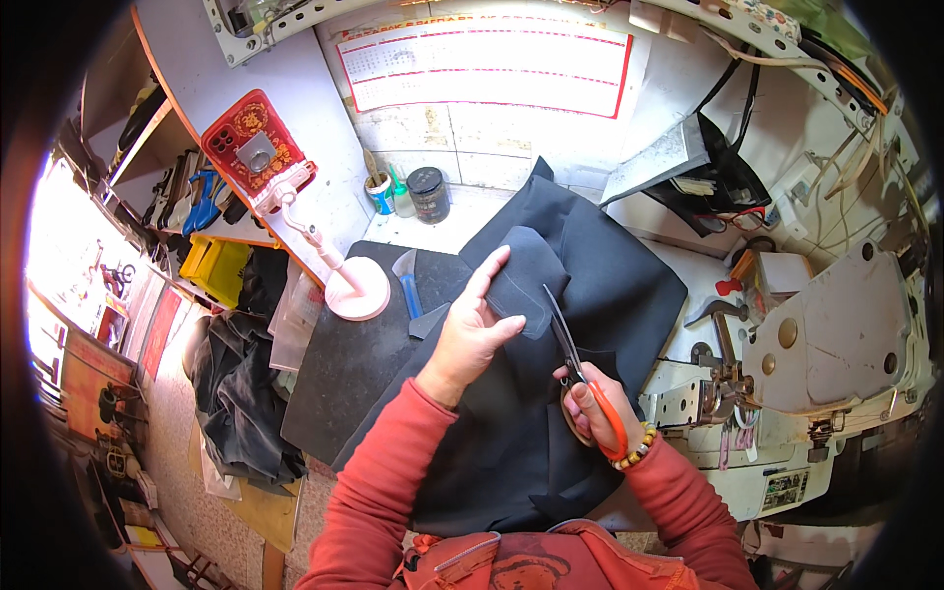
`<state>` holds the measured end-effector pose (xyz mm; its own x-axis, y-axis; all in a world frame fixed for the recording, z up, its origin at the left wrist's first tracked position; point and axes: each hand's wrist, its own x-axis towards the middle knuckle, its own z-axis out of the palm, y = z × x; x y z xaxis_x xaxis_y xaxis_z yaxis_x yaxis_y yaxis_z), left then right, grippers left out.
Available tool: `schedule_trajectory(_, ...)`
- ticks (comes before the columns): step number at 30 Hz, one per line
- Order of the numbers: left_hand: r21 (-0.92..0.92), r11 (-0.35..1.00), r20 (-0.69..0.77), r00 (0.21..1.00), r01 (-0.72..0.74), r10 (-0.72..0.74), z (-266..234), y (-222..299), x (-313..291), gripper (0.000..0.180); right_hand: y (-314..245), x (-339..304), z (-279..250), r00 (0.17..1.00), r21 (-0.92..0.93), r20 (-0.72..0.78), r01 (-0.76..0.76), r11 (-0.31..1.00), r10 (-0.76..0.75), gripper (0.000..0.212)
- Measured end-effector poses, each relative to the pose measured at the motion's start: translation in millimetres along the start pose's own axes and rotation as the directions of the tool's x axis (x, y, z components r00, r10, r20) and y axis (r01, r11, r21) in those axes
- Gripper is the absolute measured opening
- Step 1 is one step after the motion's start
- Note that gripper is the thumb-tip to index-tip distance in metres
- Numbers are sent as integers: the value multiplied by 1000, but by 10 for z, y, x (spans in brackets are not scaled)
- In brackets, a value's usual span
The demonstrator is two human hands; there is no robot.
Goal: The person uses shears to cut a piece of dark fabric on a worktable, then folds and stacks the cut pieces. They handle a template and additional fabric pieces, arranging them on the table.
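My left hand (466,329) pinches a dark piece of sheet material (526,270) between thumb and fingers. A thin pale line curves across that piece. My right hand (593,401) is closed round the orange handles of a pair of scissors (562,324), whose blades point up and away at the right edge of the piece. Whether the blades have bitten into it I cannot tell. Under both hands a large black sheet (619,261) spreads in folds over the worktop and toward my lap.
A blue-handled knife (408,285) lies on a dark board (334,354) at the left. Behind it stands a pink phone stand (359,290) holding a red-cased phone (253,143). A dark jar (428,195) is by the wall. On the right is a sewing machine (836,344), near a hammer (716,313).
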<state>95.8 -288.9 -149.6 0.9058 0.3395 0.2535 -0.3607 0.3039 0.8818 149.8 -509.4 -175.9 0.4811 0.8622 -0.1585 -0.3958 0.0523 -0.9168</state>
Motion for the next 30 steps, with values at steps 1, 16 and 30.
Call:
schedule_trajectory(1, 41, 999, 22, 1000, 14, -15, -29, 48, 15, 87, -6, -20, -17, 1000, 21, 8, -17, 1000, 17, 45)
schedule_trajectory(16, 240, 954, 162, 961, 181, -223, -132, 364, 76, 91, 24, 109, -46, 988, -116, 152, 15, 993, 2, 58)
schedule_trajectory(30, 195, 964, 165, 963, 179, -212, -225, 333, 123, 92, -35, 119, -179, 999, -361, 45, 22, 932, -6, 50)
